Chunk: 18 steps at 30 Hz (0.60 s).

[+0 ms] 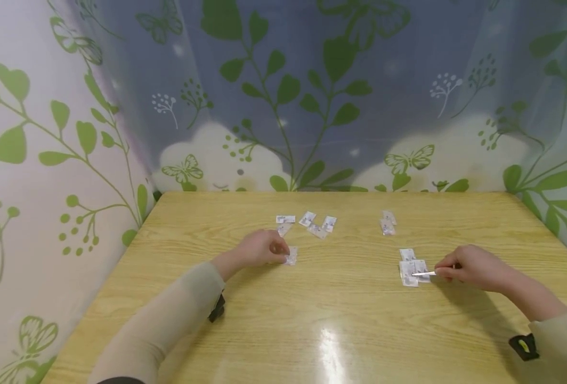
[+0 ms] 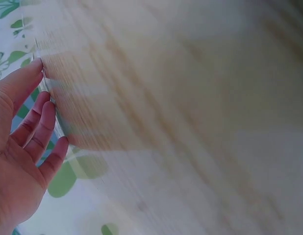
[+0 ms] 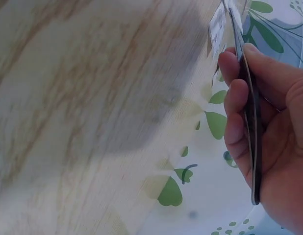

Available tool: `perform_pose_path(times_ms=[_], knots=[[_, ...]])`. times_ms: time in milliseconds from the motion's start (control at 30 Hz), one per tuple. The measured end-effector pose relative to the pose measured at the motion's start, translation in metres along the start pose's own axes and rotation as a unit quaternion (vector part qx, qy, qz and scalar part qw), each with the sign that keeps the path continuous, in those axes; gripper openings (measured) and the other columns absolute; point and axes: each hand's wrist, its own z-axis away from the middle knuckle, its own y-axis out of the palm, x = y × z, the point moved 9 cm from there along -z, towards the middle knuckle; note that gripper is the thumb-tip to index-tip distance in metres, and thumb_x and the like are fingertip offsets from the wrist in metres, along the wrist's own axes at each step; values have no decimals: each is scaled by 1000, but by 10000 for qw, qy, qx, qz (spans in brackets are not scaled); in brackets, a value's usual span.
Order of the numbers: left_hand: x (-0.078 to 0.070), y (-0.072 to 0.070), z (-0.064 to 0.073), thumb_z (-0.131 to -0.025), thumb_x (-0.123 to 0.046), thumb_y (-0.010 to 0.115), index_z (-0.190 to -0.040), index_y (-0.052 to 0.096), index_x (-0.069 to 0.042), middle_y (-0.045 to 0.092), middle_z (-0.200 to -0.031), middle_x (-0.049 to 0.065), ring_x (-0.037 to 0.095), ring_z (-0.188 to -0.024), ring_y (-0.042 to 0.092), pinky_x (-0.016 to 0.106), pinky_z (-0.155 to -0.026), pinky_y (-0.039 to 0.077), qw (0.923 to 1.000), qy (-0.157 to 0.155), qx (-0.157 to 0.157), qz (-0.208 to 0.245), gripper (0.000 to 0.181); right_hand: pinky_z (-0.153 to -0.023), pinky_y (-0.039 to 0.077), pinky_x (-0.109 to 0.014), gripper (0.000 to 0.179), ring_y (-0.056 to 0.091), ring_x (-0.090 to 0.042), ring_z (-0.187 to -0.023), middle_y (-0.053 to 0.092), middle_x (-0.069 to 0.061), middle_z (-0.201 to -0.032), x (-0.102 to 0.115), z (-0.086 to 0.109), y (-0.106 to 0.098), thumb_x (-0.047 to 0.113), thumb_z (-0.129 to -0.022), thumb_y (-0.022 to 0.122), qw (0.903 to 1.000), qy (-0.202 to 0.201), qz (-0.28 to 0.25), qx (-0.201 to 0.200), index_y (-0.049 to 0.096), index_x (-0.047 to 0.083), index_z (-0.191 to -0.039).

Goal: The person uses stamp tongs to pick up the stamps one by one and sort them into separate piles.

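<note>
Little packets (image 1: 407, 268) with grey print too small to read lie on the yellow wooden table (image 1: 350, 320): one bunch right at the tips of the tweezers (image 1: 423, 273), a smaller bunch farther back and a bit to the left of the tweezers, and more well off to their left. The right hand (image 1: 477, 269) pinches the tweezers between thumb and fingers. Well left of the tweezers, the bent fingers and thumb of the left hand (image 1: 261, 248) are at a see-through packet (image 1: 292, 256), but I cannot tell if they pinch it.
</note>
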Motion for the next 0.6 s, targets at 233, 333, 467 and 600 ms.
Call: perform_pose_path(times_ms=[233,333,467,600], knots=[[1,3,1,-85,-24,76,-95,73,-21,61,-89,-9,9,-83,57,29,-76,48,10000,-62,47,21,11,-54,35,-24,12,38,1,-57,61,13,-73,1,5,-8,15,-91,67,9993,248,290,8,74,11,-81],[0,3,2,-85,-24,76,-95,73,-20,61,-89,-9,10,-83,58,29,-76,48,10000,-15,42,56,10,-54,39,-25,15,45,0,-59,64,12,-75,1,11,-15,16,-92,66,9983,490,329,42,76,5,-92],[-2,2,2,-86,-23,75,-95,73,-19,61,-89,-9,10,-83,58,29,-76,48,10000,44,28,43,10,-55,44,-27,22,56,-4,-63,67,9,-77,4,14,-23,18,-94,64,9969,758,201,-52,74,0,-101],[0,1,1,-86,-24,75,-95,73,-20,62,-90,-8,10,-84,58,28,-77,48,10000,67,23,-1,10,-59,48,-28,24,61,-7,-69,69,5,-84,15,2,-25,20,-95,64,9966,754,47,-339,72,0,-106]])
